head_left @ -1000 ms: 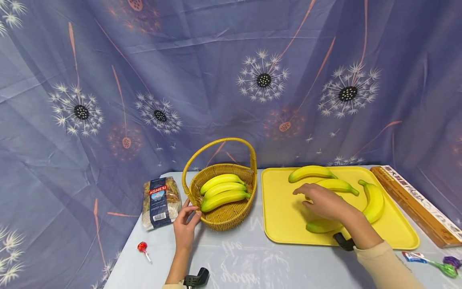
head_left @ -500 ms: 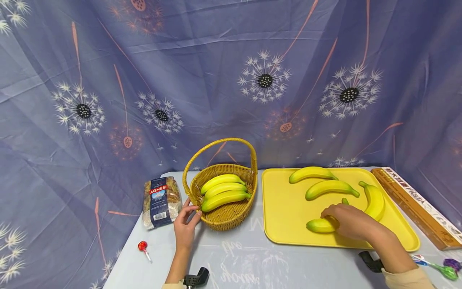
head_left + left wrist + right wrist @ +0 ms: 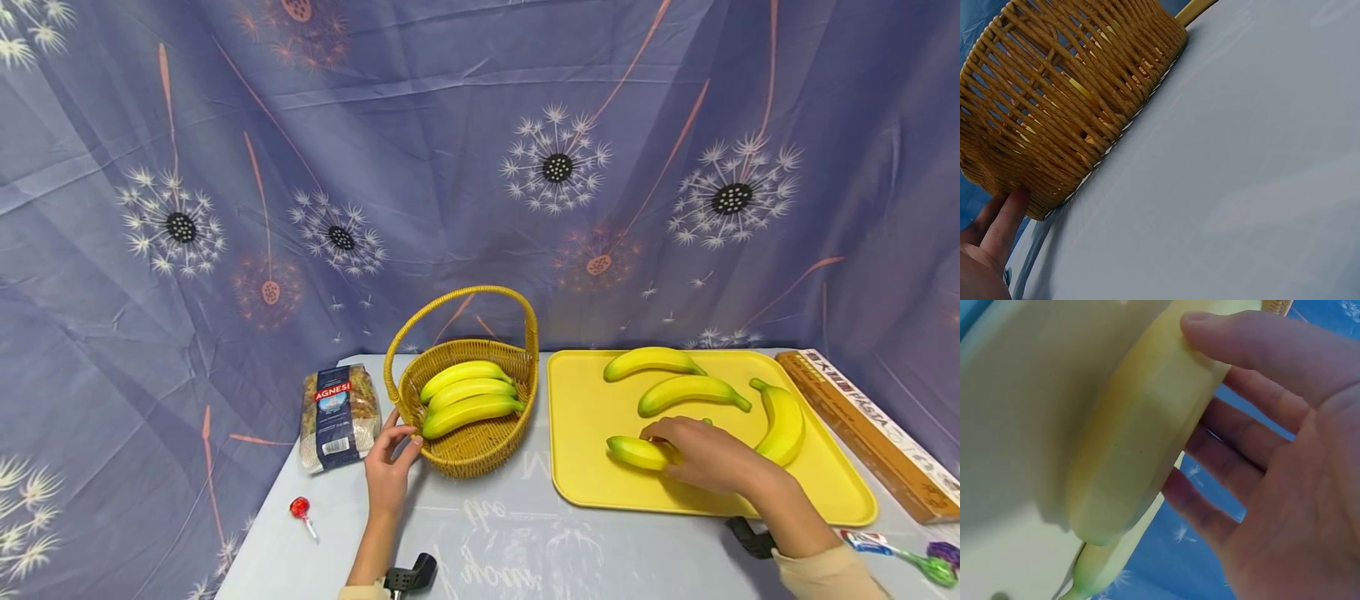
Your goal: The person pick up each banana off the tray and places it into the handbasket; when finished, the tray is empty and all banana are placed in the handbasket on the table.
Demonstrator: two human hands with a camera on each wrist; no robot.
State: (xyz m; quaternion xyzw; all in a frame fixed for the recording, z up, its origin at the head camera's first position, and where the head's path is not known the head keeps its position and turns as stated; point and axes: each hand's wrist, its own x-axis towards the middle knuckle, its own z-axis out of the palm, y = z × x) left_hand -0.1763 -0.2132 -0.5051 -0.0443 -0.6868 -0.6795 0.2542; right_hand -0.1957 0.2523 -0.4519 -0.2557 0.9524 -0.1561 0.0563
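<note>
My right hand (image 3: 705, 454) grips a yellow banana (image 3: 637, 452) over the front of the yellow tray (image 3: 592, 492). In the right wrist view the thumb lies on one side of this banana (image 3: 1141, 425) and the fingers on the other. Several more bananas lie on the tray, one a curved banana (image 3: 782, 425) at its right. At the left rim of the wicker basket (image 3: 468, 462) my left hand (image 3: 387, 471) holds on with thumb and fingers; its fingertips touch the woven side (image 3: 1072, 106) in the left wrist view. Three bananas (image 3: 468, 392) lie side by side inside the basket.
Left of the basket stands a pasta bag (image 3: 337, 421), with a red lollipop (image 3: 302, 510) in front. A long brown box (image 3: 877, 433) borders the tray's right side. More lollipops (image 3: 933, 567) lie at the front right. A patterned curtain (image 3: 450, 183) hangs behind.
My right hand came down to the front banana, took hold of it and shifted it left and slightly back. The left hand stays at the basket rim.
</note>
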